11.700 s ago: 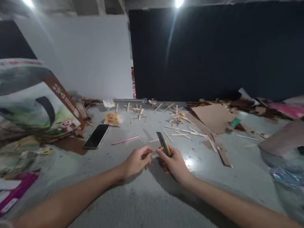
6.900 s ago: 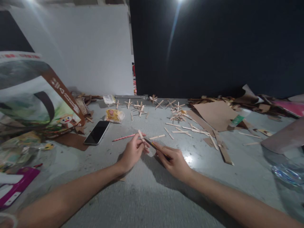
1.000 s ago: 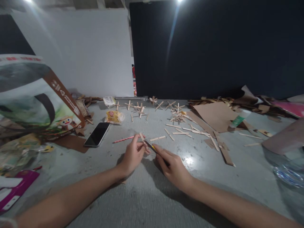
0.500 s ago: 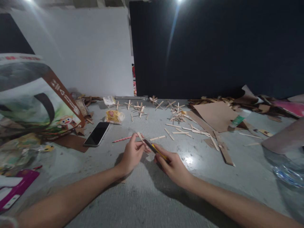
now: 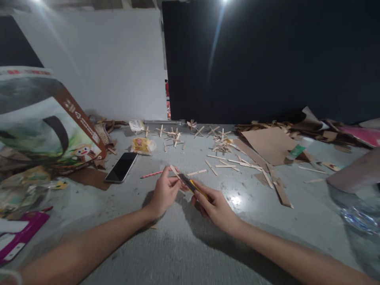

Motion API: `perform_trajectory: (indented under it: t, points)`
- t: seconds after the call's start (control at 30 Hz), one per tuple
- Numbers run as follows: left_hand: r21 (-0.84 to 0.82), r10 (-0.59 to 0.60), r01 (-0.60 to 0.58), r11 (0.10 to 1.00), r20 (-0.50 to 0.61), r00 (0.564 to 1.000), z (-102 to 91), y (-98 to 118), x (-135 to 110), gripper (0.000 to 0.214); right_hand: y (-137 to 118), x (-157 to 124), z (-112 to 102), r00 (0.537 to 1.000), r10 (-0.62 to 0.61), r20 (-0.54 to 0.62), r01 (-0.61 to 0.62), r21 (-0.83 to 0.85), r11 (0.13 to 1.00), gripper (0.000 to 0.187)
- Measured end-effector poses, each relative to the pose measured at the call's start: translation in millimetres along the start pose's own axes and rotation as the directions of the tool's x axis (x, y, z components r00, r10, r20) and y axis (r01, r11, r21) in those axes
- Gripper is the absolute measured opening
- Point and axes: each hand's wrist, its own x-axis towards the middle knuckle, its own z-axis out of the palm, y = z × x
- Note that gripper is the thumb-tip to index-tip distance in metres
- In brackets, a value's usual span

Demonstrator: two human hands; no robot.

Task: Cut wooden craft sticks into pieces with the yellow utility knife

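My left hand (image 5: 164,192) pinches a short wooden craft stick (image 5: 173,171) between thumb and fingers, its end sticking up and away from me. My right hand (image 5: 214,204) is closed around a black and yellow utility knife (image 5: 192,185), whose tip meets the stick right at the fingers of my left hand. Both hands rest just above the grey table (image 5: 190,245), close together near its middle.
A black phone (image 5: 121,167) and a pink striped straw (image 5: 152,173) lie left of my hands. Loose sticks (image 5: 225,160) and glued stick crosses (image 5: 172,136) are scattered behind. Cardboard sheets (image 5: 267,144) lie at right, a printed carton (image 5: 44,118) at left.
Over the last second the knife has slid a little towards my left hand and the stick has tilted slightly; my arms have hardly shifted.
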Motion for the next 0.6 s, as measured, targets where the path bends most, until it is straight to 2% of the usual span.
perform_trajectory:
  t: [0.13, 0.27, 0.33, 0.4, 0.5, 0.6]
  points:
    - [-0.006, 0.006, -0.006, 1.0, -0.001, 1.0, 0.4, 1.2, -0.1, 0.038, -3.3, 3.9, -6.0, 0.997, 0.06, 0.053, -0.068, 0.156, 0.985, 0.066]
    - [-0.026, 0.003, -0.003, 1.0, 0.001, 1.0, 1.9, 1.5, 0.0, 0.041, -6.1, 7.8, -15.4, 0.979, 0.152, 0.139, -0.194, 0.375, 0.907, 0.059]
    - [-0.034, -0.003, 0.002, 0.999, -0.006, 1.0, 2.3, 0.6, 0.8, 0.043, -3.6, 8.5, -16.6, 0.99, 0.123, 0.075, -0.143, 0.409, 0.901, 0.058]
    - [-0.047, -0.01, 0.009, 0.999, -0.018, 1.0, 2.2, -0.8, 1.9, 0.044, 0.9, 8.6, -15.5, 0.997, 0.061, -0.052, -0.036, 0.39, 0.92, 0.06]
    - [-0.054, -0.025, 0.025, 0.998, -0.005, 1.0, 1.7, -2.7, 3.3, 0.046, 5.7, 8.8, -13.5, 0.977, -0.004, -0.214, 0.061, 0.258, 0.964, 0.057]
    - [-0.043, -0.026, 0.027, 0.999, 0.011, 1.0, 1.5, -2.8, 3.4, 0.045, 3.7, 10.2, -13.5, 0.958, -0.05, -0.283, 0.08, 0.099, 0.992, 0.051]
